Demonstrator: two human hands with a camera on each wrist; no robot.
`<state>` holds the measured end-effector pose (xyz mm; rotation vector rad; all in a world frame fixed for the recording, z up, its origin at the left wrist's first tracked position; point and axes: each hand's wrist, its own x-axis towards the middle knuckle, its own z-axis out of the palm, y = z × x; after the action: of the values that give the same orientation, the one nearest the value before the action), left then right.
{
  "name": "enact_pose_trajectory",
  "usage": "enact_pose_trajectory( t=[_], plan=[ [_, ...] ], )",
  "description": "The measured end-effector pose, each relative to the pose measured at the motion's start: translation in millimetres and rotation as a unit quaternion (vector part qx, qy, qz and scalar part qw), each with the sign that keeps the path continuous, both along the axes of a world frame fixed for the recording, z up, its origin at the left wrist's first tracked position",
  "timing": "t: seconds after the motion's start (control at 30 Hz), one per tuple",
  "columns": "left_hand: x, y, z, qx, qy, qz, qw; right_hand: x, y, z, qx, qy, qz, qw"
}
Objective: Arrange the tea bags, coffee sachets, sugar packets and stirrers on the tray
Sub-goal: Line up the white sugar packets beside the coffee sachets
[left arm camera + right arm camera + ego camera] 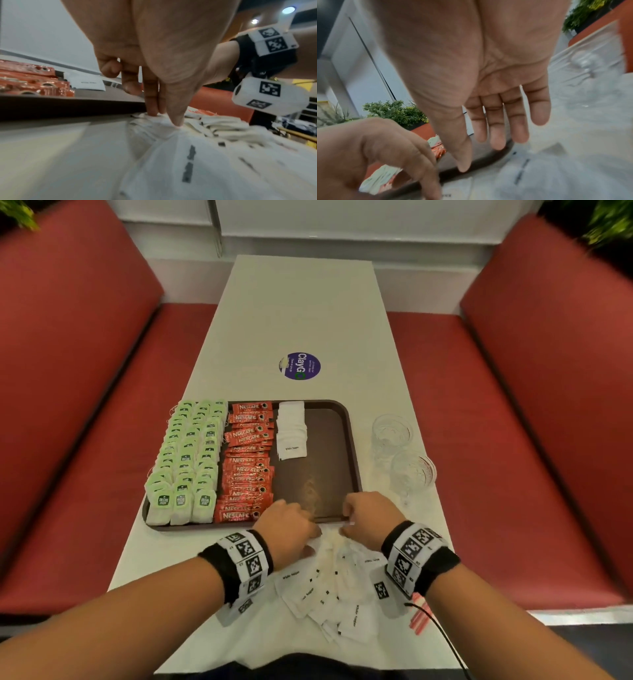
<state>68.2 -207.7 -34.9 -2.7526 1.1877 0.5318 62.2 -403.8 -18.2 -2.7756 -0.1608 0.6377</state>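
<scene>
A brown tray [352,446] holds rows of green tea bags [186,460], red coffee sachets [246,463] and a short column of white sugar packets [291,426]. Its right part is bare. Loose sugar packets [335,587] lie heaped on the table in front of the tray. My left hand [317,530] reaches into the far end of that heap, where thumb and fingers pinch a sugar packet [159,121] beside the tray's front rim [68,106]. My right hand [346,520] hovers over the same spot, its fingers [496,128] straight and holding nothing. Red stirrers [419,616] lie under my right wrist.
Two clear glasses [392,433] [412,470] stand on the white table right of the tray. A round purple sticker [299,366] sits beyond the tray. Red bench seats [102,440] flank the narrow table on both sides.
</scene>
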Motion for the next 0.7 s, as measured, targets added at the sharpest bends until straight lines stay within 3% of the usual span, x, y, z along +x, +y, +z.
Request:
enact_pose_trajectory(
  t=[0.2, 0.53, 0.7],
  plan=[
    [-5.4, -7.7, -2.5, 0.032, -0.038, -0.012, 0.999, -25.2, -17.2, -12.5, -0.045, 0.005, -0.012, 0.999],
    [-3.3, -16.2, 5.1, 0.049, 0.021, 0.012, 0.998, -27.8, -12.8, -7.6, -0.045, 0.014, -0.047, 0.998],
    [-2.9, -17.2, 4.7, 0.061, 0.017, -0.011, 0.998, -29.1, -11.5, -4.8, -0.004, -0.023, -0.072, 0.997]
  ],
)
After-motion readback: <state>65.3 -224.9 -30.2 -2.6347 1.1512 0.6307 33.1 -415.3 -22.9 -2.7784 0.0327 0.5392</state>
